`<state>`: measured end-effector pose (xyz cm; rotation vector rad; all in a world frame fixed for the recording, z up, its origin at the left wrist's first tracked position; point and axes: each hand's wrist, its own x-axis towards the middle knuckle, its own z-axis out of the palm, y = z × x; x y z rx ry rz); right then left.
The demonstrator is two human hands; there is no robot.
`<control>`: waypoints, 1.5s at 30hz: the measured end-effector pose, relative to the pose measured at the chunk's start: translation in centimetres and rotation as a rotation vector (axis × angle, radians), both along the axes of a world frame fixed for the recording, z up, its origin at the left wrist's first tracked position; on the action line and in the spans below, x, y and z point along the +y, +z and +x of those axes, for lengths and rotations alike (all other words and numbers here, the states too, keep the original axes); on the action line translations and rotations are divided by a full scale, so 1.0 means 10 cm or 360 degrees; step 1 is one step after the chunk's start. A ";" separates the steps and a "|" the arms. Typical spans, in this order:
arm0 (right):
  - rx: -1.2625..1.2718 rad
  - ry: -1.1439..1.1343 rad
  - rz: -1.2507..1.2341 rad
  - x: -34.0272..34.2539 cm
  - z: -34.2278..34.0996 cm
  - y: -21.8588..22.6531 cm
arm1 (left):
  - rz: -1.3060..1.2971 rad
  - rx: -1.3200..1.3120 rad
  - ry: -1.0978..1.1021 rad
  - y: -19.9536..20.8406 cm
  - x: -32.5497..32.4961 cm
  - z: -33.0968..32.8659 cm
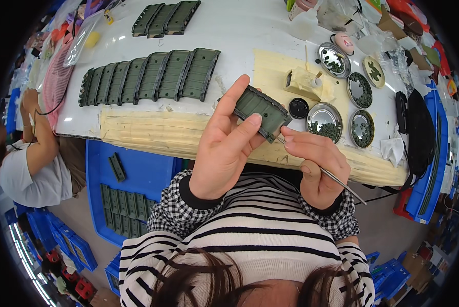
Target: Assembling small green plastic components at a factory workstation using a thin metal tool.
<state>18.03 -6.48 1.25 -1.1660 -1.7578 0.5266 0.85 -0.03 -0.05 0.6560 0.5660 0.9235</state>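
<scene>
The white-topped table [234,33] has pale yellow tape [153,134] along its near edge. Toward the left edge lies a long row of dark green ribbed panels [150,77], with a shorter matching group [165,19] nearer the far edge. Right of centre stand a small tape-covered box [304,84], a round black dish [298,108] and round silvery metal dishes [324,110] holding small green pieces. A crumpled white tissue [392,151] lies by the near right corner.
</scene>
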 end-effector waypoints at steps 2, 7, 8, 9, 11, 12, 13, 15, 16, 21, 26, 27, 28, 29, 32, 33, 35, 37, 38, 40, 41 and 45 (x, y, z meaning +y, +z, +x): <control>-0.0036 0.0013 -0.0018 -0.01 0.00 0.03 | 0.0006 0.0013 -0.0005 0.01 0.00 0.00; -0.0130 0.0096 0.0087 0.00 0.04 0.02 | -0.0024 -0.0005 -0.0053 0.03 0.02 -0.01; -0.0156 0.0118 0.0099 0.00 0.05 0.03 | -0.0030 -0.0014 -0.0067 0.02 0.03 -0.02; -0.0154 0.0134 0.0097 0.00 0.06 0.04 | -0.0035 -0.0022 -0.0081 0.01 0.03 -0.02; -0.0150 0.0159 0.0092 0.01 0.07 0.05 | -0.0036 -0.0017 -0.0087 0.02 0.04 -0.02; -0.0153 0.0159 0.0092 0.01 0.08 0.06 | -0.0036 -0.0015 -0.0090 0.02 0.04 -0.02; -0.0155 0.0159 0.0092 0.01 0.07 0.06 | -0.0039 -0.0025 -0.0091 0.02 0.04 -0.02; -0.0148 0.0150 0.0096 0.02 0.07 0.06 | -0.0043 -0.0044 -0.0092 0.04 0.04 -0.01; -0.0139 0.0139 0.0099 0.01 0.06 0.06 | -0.0037 -0.0046 -0.0091 0.04 0.04 -0.01; -0.0137 0.0076 0.0119 -0.01 0.06 0.02 | -0.0031 -0.0051 -0.0072 0.04 0.03 0.01; -0.0165 0.0075 0.0136 -0.01 0.05 0.03 | -0.0033 -0.0075 -0.0063 0.04 0.02 0.02; -0.0172 0.0078 0.0134 -0.01 0.05 0.04 | -0.0035 -0.0079 -0.0062 0.04 0.02 0.02; -0.0178 0.0082 0.0133 -0.01 0.05 0.04 | -0.0037 -0.0076 -0.0062 0.04 0.02 0.01; -0.0184 0.0085 0.0132 -0.01 0.05 0.04 | -0.0039 -0.0072 -0.0061 0.04 0.02 0.01; -0.0193 0.0097 0.0142 -0.01 0.06 0.04 | -0.0033 -0.0069 -0.0062 0.04 0.03 0.01; -0.0196 0.0097 0.0141 -0.01 0.06 0.04 | -0.0030 -0.0069 -0.0064 0.04 0.03 0.02; -0.0202 0.0095 0.0140 -0.01 0.05 0.04 | -0.0025 -0.0066 -0.0062 0.04 0.03 0.02; -0.0193 0.0092 0.0127 -0.01 0.05 0.04 | -0.0013 -0.0064 -0.0060 0.05 0.02 0.02; -0.0188 0.0090 0.0120 -0.01 0.05 0.05 | -0.0003 -0.0062 -0.0058 0.04 0.02 0.02; -0.0179 0.0075 0.0119 -0.01 0.06 0.05 | 0.0008 -0.0062 -0.0067 0.05 0.03 0.02; -0.0175 0.0066 0.0119 -0.01 0.06 0.05 | 0.0010 -0.0063 -0.0077 0.06 0.04 0.02; 0.0256 -0.0024 0.0158 -0.05 0.11 -0.01 | 0.0015 -0.0085 -0.0159 0.09 0.07 -0.03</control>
